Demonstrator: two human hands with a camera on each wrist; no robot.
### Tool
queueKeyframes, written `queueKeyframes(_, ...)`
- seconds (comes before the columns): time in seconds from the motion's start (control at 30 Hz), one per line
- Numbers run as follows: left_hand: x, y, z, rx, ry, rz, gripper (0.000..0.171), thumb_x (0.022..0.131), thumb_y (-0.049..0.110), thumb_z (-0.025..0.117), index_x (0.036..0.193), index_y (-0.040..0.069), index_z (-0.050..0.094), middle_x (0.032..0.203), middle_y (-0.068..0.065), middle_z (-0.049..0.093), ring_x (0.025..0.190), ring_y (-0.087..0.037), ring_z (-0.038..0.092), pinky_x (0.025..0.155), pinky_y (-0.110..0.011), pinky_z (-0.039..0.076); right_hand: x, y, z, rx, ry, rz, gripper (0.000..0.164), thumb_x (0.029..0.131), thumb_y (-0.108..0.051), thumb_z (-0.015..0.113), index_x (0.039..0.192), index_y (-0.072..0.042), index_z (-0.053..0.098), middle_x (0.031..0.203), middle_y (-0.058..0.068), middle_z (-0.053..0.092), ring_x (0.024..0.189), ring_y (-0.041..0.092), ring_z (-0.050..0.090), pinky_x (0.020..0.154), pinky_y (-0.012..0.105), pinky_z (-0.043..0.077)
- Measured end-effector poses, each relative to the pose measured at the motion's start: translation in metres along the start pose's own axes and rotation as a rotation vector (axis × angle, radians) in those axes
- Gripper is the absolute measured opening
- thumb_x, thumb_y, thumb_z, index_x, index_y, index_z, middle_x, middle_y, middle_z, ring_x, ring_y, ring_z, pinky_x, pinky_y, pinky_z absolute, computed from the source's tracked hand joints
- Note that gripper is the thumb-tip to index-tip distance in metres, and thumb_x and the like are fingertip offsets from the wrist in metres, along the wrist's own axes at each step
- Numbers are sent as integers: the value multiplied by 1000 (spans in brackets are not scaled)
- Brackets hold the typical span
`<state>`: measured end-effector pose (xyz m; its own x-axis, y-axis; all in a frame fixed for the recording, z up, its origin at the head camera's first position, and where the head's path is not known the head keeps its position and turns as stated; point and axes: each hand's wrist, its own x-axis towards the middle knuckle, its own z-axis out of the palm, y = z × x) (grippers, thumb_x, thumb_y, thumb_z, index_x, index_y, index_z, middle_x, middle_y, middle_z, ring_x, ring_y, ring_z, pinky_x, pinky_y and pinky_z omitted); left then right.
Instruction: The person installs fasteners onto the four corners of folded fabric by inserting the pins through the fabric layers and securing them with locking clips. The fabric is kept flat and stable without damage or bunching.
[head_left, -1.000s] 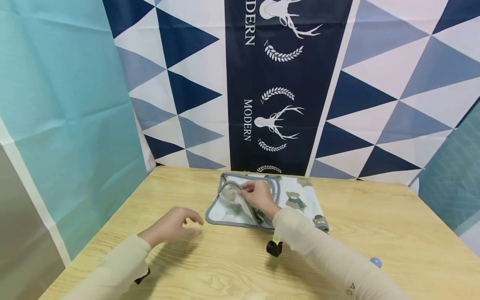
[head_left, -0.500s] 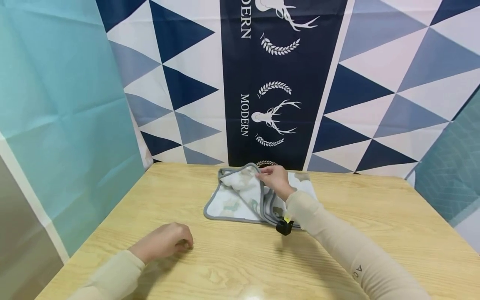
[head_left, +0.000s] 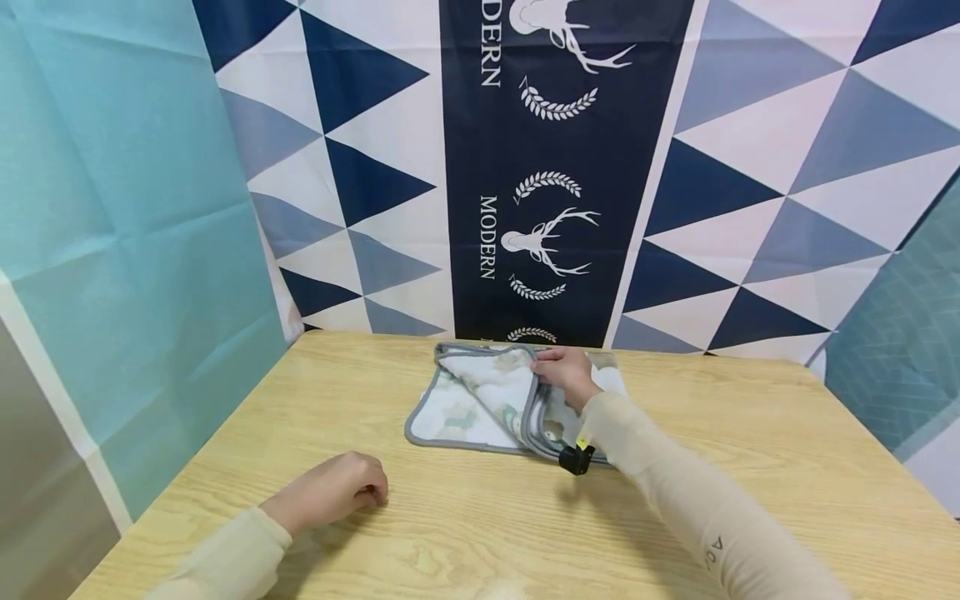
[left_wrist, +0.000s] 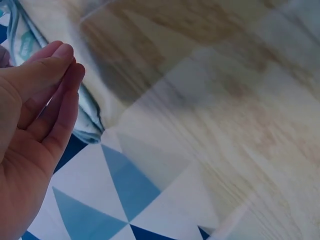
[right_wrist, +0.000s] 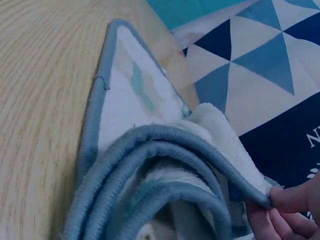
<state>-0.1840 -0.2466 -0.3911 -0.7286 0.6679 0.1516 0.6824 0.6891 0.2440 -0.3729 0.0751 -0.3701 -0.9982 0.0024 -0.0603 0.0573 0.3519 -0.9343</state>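
A folded white plush blanket (head_left: 456, 417) with grey edging and a faded print lies at the far middle of the table. My right hand (head_left: 564, 375) pinches the edge of its upper layer between thumb and fingers, as the right wrist view also shows. Part of that layer is turned back toward the right, and the edging (right_wrist: 150, 135) curves in several stacked loops. My left hand (head_left: 336, 490) is by the table surface, nearer to me and left of the blanket, with nothing in it. In the left wrist view its thumb and fingers are loosely curled, tips close together.
The pale wood table (head_left: 480, 533) ends at the back against a patterned cloth backdrop (head_left: 555, 167), close behind the blanket. A teal cloth (head_left: 142, 208) hangs along the left side. A small black device (head_left: 576, 460) is on my right wrist.
My right hand has drawn the blanket's top layer to the right, lifting it and then lowering it. My left hand has moved slightly back toward me, its fingers more curled.
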Motion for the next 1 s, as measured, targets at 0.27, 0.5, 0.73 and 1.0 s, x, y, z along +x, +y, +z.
queueKeyframes(0.27,2,3,-8,-62,87,46,17,79,-4,71,80,12,72,80,5,70,75,2,60,66,-14,51,-24,-11,18,-415,104,-487,30,83,-4,69,112,6,66,106,23,69,98,33,65,86,42,54)
queueKeyframes(0.5,13,9,-19,-78,125,22,13,81,-4,70,85,9,72,82,1,71,76,-5,64,67,-16,52,-54,-21,60,-623,-266,-798,33,74,-7,79,104,4,70,100,17,73,91,28,69,82,38,57)
queueKeyframes(0.73,22,12,-24,-84,139,-2,11,82,0,70,90,8,73,86,0,72,78,-3,64,68,-16,53,-67,-21,97,-750,-532,-926,16,72,-6,79,87,-2,75,83,5,75,71,11,65,66,18,52)
queueKeyframes(1.0,29,12,-24,-109,194,-16,7,83,2,70,88,7,70,83,-1,71,76,-5,64,69,-18,54,-70,-16,121,-782,-565,-989,48,66,9,69,49,-16,32,49,-9,19,49,4,15,46,14,14)
